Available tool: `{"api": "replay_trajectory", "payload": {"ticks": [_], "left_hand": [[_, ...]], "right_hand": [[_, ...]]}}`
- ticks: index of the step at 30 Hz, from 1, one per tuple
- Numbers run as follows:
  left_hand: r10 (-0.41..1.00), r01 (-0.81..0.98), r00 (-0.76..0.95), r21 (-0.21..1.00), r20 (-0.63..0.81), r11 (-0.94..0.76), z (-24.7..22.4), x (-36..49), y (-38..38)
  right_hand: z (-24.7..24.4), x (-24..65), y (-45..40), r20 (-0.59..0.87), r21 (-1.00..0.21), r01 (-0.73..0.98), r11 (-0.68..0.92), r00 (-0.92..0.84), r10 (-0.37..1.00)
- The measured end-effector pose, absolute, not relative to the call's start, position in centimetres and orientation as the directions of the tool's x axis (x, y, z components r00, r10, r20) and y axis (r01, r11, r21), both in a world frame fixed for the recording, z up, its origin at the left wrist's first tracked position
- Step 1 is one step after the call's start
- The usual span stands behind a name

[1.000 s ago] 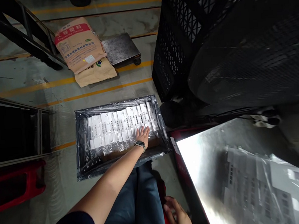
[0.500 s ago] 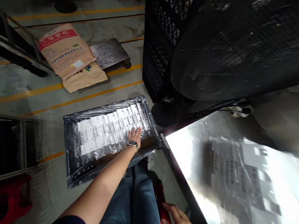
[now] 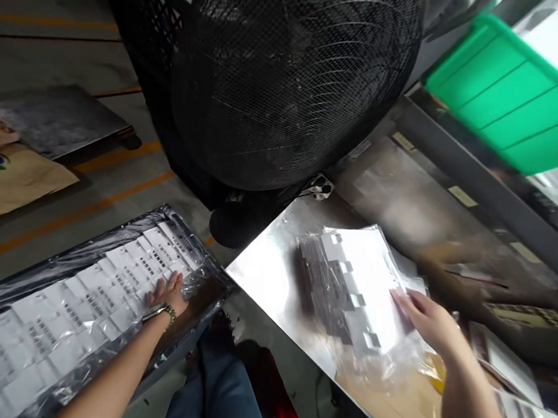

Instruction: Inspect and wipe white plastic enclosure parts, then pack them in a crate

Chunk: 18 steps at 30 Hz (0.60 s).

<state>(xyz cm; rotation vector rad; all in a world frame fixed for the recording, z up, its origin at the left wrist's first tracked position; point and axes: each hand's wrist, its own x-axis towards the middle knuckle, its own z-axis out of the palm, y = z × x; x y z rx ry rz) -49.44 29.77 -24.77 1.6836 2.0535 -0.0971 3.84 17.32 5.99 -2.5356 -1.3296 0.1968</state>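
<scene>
My left hand (image 3: 168,296), with a watch at the wrist, lies with fingers spread on white bagged pieces (image 3: 95,296) set in rows. They sit in a dark crate (image 3: 209,308) lined with clear plastic. On the shiny metal table (image 3: 267,260) to the right rests a stack of white pieces (image 3: 359,286) in clear plastic bags. My right hand (image 3: 420,311) is at the right edge of this stack, thumb and fingers pinched on its plastic-wrapped edge.
A large black fan (image 3: 300,88) stands beyond the crate and table. A green bin (image 3: 503,94) is at the upper right. Paper sacks (image 3: 17,181) and a flat trolley (image 3: 65,118) lie at the left. A red stool (image 3: 276,392) is below.
The view has swung to the right. My right hand has moved from beside my legs up to the bagged stack on the table. My left hand still rests on the pieces in the crate.
</scene>
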Motion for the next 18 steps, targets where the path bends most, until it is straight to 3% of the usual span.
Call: {"api": "replay_trajectory", "payload": {"ticks": [3,5,6,8,10,13,15,18], "left_hand": [[0.934,0.897,-0.217,0.319,-0.285,0.306,-21.1,-46.2,29.2],[0.970,0.876,-0.182,0.421,-0.159,0.234,-17.0,-42.5,27.8],[0.987,0.853,-0.136,0.497,-0.084,0.160,-14.5,-40.3,26.7],[0.994,0.546,-0.004,0.833,0.110,-0.090,-9.1,-35.5,24.3],[0.983,0.218,0.182,0.974,0.029,-0.069,-4.1,-30.6,21.9],[0.794,0.049,0.545,0.955,-0.271,0.292,0.4,-24.7,19.1],[0.750,0.020,0.603,0.945,-0.273,0.328,1.0,-22.1,17.8],[0.790,-0.026,0.579,0.964,-0.201,0.265,-0.1,-20.3,16.7]], "right_hand": [[4.5,4.4,18.0,-0.170,-0.396,0.682,-0.614,0.603,0.779],[4.1,4.7,17.8,-0.237,-0.444,0.618,-0.649,0.618,0.750],[4.1,4.9,17.7,-0.266,-0.459,0.584,-0.670,0.629,0.730],[4.1,5.3,17.5,-0.304,-0.468,0.525,-0.711,0.660,0.687],[4.1,5.7,17.6,-0.345,-0.470,0.464,-0.751,0.686,0.640],[3.9,6.3,17.7,-0.415,-0.483,0.369,-0.794,0.702,0.579],[3.8,6.4,17.6,-0.437,-0.487,0.336,-0.806,0.706,0.558],[3.9,6.0,17.1,-0.454,-0.496,0.346,-0.796,0.678,0.578]]}}
